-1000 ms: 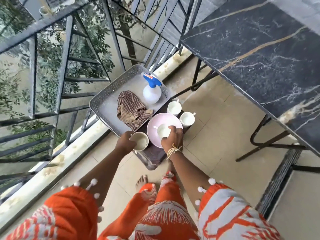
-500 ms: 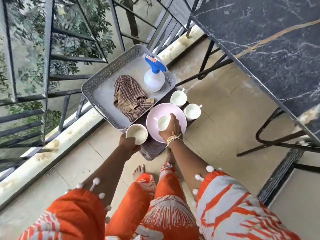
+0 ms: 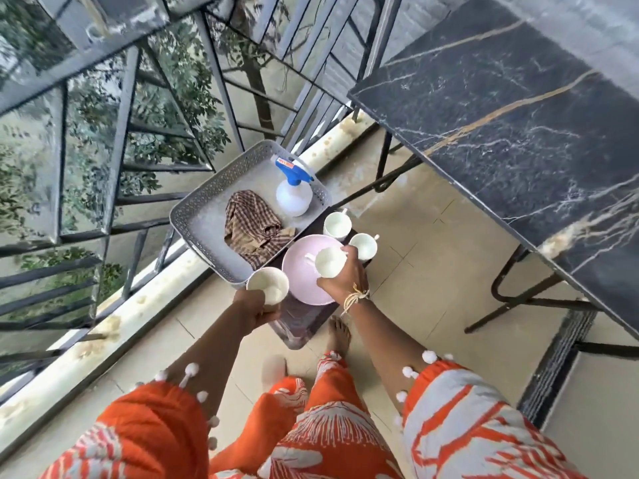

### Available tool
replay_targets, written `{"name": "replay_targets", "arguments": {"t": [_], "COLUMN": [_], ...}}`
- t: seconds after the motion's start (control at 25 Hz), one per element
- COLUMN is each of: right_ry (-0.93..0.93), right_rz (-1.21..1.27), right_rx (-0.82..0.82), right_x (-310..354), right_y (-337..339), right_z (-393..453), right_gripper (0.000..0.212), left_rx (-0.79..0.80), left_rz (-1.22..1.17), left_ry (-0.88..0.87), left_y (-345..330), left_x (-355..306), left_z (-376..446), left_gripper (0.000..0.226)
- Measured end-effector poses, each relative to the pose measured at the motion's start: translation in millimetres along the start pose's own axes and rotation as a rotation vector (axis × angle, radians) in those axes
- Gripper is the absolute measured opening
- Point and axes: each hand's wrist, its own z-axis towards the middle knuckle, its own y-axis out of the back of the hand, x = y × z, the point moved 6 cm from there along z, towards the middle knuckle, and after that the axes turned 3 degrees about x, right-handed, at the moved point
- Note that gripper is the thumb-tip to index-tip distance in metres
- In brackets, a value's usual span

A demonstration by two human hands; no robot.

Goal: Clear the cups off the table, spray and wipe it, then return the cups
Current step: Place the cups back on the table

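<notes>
Two round white cups — fingers of each hand curled around one.

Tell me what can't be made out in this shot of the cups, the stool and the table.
- Low dark stool, head view: its top is mostly covered by the grey tray, pink plate and cups.
- Left hand: its fingers wrap under its cup, hiding the handle.
- Marble table: cut off by the right and top edges.
- Spray bottle: label too small to read.
</notes>
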Motion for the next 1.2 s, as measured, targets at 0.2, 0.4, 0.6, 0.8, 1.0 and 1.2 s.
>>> {"name": "replay_targets", "arguments": {"t": [0.2,0.4,0.6,0.8,1.0,1.2], "right_ry": [-0.021,0.039,0.021,0.05,0.08,0.075], "right_rz": [0.188,0.416,0.527,0.521,0.443,0.463], "right_rx": [-0.099,-0.193,-0.214,-0.204,-0.224,-0.21], "right_x": [7,-7,-44,-82,-107,-115], "right_y": [51,138,224,309,393,441], "right_z": [-26,-28,3,45,76,107], "right_gripper": [0.077,0.078,0.075,0.072,0.069,0.071], "left_rx": [0.192,0.363,0.365,0.349,0.345,0.298], "left_rz": [0.087,0.169,0.078,0.021,0.066,0.193], "left_ry": [-0.057,-0.163,-0.141,-0.118,-0.203,-0.304], "left_y": [-45,-123,-219,-328,-414,-467], "left_x": [-39,-79,-89,-91,-112,-147], "left_z": [-62,-116,-128,-124,-143,-150], "left_gripper": [0.06,0.051,0.045,0.05,0.03,0.021]}}
